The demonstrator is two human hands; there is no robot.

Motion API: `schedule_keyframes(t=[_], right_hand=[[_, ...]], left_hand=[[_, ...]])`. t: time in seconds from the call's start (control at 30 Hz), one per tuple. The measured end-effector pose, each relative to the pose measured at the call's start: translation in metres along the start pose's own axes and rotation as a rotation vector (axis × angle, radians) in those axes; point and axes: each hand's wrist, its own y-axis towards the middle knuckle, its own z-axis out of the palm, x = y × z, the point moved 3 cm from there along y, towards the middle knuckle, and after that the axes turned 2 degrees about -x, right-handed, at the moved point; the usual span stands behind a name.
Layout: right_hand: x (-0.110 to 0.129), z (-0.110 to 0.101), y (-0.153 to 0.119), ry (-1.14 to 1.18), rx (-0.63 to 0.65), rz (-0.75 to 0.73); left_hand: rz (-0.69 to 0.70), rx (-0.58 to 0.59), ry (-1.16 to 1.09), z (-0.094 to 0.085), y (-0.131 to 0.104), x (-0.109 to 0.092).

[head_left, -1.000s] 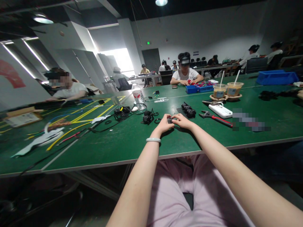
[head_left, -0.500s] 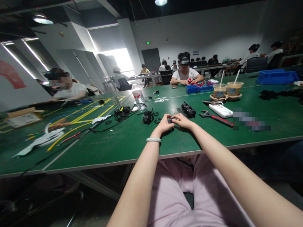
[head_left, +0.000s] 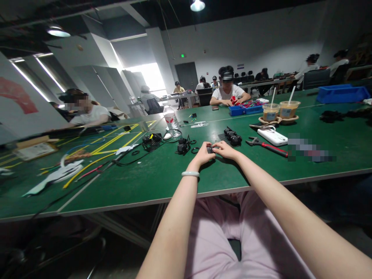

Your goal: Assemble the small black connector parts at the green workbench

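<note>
Close together over the green table (head_left: 162, 174), my left hand (head_left: 204, 154) and my right hand (head_left: 225, 150) both grip a small black part (head_left: 210, 149) between their fingertips. Much of that part is hidden by the fingers. A black device (head_left: 232, 136) lies just beyond my right hand. To the left of my left hand are a black ring (head_left: 195, 150) and another black device (head_left: 183, 146). Red-handled pliers or a wrench (head_left: 267, 146) rest to the right, near a white power bank (head_left: 272, 136).
Two drink cups (head_left: 288, 110) stand in a carrier at the right, with blue bins (head_left: 236, 111) beyond. A clear bottle (head_left: 172, 123), cables (head_left: 87, 170) and an open cardboard box (head_left: 36, 149) are left. People sit across and at the left.
The whole view has shifted slightly, with the scene a little to the right and lower. Both hands keep their hold on the small black part.
</note>
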Motion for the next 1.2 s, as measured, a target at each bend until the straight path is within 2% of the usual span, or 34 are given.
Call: schedule_keyframes(t=[0.3, 0.43, 0.63, 0.9, 1.2], right_hand=[[0.003, -0.001, -0.001, 0.031, -0.012, 0.018], [0.012, -0.009, -0.006, 0.153, 0.006, -0.014], [0.019, -0.015, -0.011, 0.292, 0.035, 0.033], [0.014, -0.009, -0.007, 0.239, 0.055, -0.033], [0.018, -0.011, -0.008, 0.234, 0.043, -0.011]], left_hand=[[-0.001, -0.015, 0.013, -0.001, -0.002, -0.005], [-0.026, 0.007, -0.025, -0.001, -0.004, -0.007], [-0.051, 0.007, -0.066, 0.0, -0.004, -0.007], [-0.053, 0.011, -0.093, 0.002, -0.002, -0.004], [0.003, -0.008, -0.069, 0.002, -0.001, -0.001]])
